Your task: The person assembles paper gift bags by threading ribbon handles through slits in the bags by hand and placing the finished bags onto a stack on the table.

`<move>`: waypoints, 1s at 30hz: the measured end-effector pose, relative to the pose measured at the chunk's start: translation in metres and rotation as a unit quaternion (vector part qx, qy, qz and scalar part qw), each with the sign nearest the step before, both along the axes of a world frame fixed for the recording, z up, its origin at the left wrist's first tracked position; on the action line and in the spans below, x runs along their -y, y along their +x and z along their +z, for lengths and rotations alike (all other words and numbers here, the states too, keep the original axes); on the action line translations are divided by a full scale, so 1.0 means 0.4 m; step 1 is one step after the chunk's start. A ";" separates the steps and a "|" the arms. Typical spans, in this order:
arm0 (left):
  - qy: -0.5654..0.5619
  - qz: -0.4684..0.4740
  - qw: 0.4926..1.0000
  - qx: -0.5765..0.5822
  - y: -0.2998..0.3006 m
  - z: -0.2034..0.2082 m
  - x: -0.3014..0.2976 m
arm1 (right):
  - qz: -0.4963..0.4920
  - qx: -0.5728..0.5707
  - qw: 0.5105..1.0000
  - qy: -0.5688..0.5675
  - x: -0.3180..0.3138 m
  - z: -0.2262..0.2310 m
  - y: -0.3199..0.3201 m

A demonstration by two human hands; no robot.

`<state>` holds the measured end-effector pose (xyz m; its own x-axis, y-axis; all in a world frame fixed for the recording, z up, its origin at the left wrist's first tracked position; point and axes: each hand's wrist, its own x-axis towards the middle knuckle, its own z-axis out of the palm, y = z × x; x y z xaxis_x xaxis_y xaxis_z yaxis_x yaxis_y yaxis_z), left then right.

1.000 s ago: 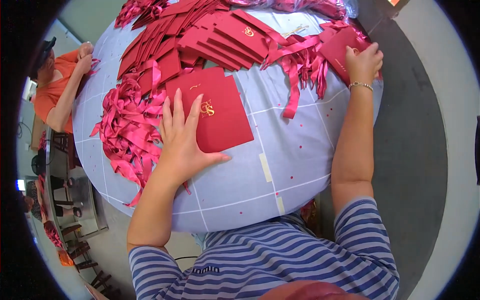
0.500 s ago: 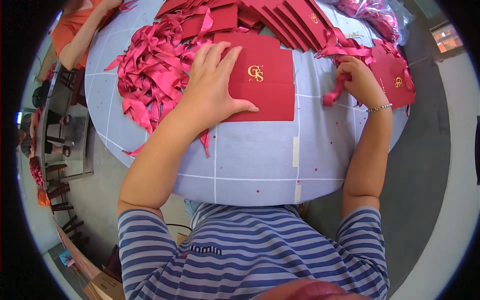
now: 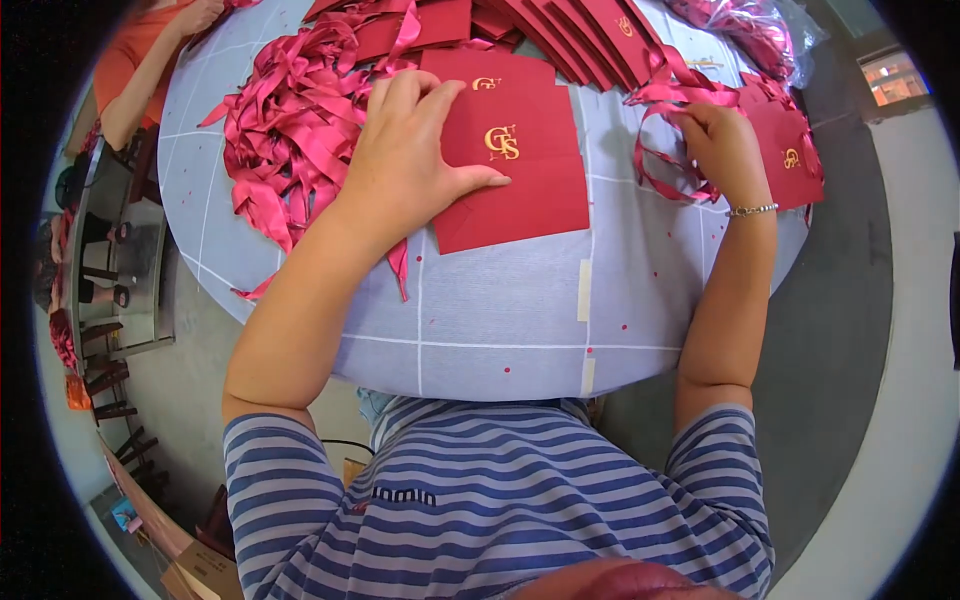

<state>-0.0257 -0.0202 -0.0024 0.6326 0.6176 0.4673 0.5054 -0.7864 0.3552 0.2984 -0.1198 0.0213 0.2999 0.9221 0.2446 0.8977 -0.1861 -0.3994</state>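
Observation:
My left hand rests on a flat, creased red paper piece with a gold emblem. Its thumb stretches across the paper, apart from the raised fingers. Beneath and beyond that piece another red one shows, its emblem partly covered. Over at the right, my right hand pinches a pink satin ribbon, which hangs in a loop above the table. Beside that hand lies a red piece with a gold emblem and ribbon around it.
A big heap of pink ribbons lies left of my left hand. Fanned red pieces cover the far side. A clear plastic bag with pink contents sits at the far right. Another person's arm reaches in at the far left.
The red piece under my left hand has turned slightly, uncovering an emblem behind it. The ribbon in my right hand, formerly a short curled end, now forms a wide loop.

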 end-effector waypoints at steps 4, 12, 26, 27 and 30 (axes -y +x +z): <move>-0.011 -0.014 1.000 0.011 0.003 -0.007 -0.007 | -0.052 -0.154 0.985 0.054 -0.009 0.009 -0.003; -0.008 -0.005 1.000 0.016 0.003 0.013 0.005 | 0.021 0.087 0.986 0.141 -0.013 -0.024 -0.015; -0.071 -0.081 0.994 0.036 0.007 0.002 0.010 | 0.148 0.143 0.973 0.102 -0.108 -0.120 -0.109; -0.099 -0.081 0.991 0.032 0.006 0.004 0.010 | 0.149 0.132 0.974 0.107 -0.107 -0.126 -0.111; -0.120 -0.080 0.989 0.015 0.001 0.002 0.003 | 0.144 0.110 0.976 0.117 -0.110 -0.136 -0.114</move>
<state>-0.0254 -0.0215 -0.0014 0.7196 0.6060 0.3391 0.3681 -0.7469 0.5538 0.2530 -0.0760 -0.0332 -0.0479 0.8718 0.4875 0.9683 0.1603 -0.1916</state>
